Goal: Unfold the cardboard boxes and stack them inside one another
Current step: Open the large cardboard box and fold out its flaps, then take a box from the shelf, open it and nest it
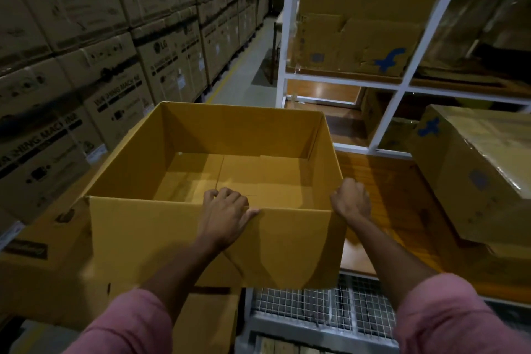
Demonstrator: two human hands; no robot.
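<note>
On the stacked cartons (86,46) along the left wall, we read "LG" on one carton (165,46) and "WASHING MACHINE", partly blurred, on a lower carton (40,135). A blue "f"-shaped logo marks the flattened cardboard on the white shelf (390,59) and the wrapped box (429,127) at right. Other print is too blurred for us to read.

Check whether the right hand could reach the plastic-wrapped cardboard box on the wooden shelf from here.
Probably yes: the right hand is at the open yellow-brown cardboard box's right corner, and only bare wooden shelf lies between it and the plastic-wrapped cardboard box.
</note>
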